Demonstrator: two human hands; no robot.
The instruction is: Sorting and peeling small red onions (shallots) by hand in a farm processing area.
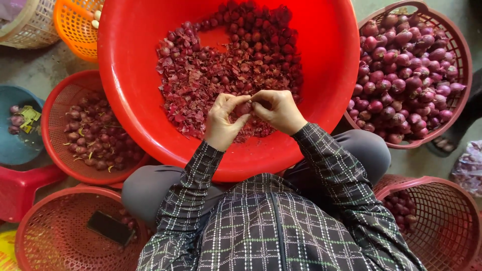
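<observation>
Over the big red basin (130,75), above a heap of peels — left hand (224,120) and right hand (277,110), fingers of both pinched on one small red shallot (244,108). Right — red basket (464,60) of shallots.

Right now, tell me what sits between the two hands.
In the head view, a small red shallot sits pinched between the left hand and right hand, over the peelings in the big red basin.
</observation>
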